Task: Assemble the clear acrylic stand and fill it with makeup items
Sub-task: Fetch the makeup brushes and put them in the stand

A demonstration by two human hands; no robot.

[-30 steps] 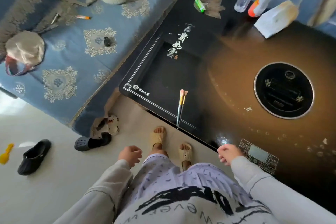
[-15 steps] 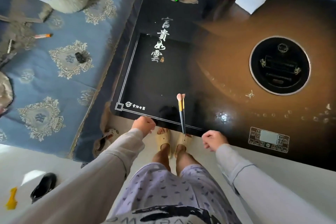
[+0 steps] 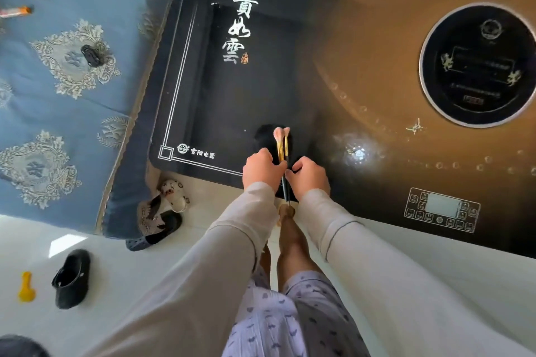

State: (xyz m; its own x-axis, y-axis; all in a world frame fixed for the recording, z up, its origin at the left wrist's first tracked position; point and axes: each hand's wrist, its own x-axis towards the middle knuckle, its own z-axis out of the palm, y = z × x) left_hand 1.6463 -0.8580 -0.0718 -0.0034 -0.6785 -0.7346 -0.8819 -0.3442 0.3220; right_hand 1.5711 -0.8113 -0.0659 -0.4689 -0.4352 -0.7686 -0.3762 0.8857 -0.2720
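Note:
Two makeup brushes (image 3: 280, 142) with pink tips and gold ferrules lie side by side near the front edge of the black glass table (image 3: 232, 101), handles pointing toward me. My left hand (image 3: 261, 169) presses against the handles from the left, fingers curled onto them. From the right, my right hand (image 3: 309, 174) closes on the same handles with bent fingers. The brushes still rest on the table surface. No clear acrylic stand shows in this view.
A round cooker inset (image 3: 478, 64) and a control panel (image 3: 442, 209) sit on the table's right part. A blue patterned sofa (image 3: 72, 90) stands left, with a black clip (image 3: 90, 55) and an orange pen (image 3: 16, 11). Shoes (image 3: 72, 278) and a yellow toy (image 3: 26, 288) lie on the white floor.
Both hands moved from the table's front edge inward onto the brush handles, closing from either side. The view has leaned closer over the table.

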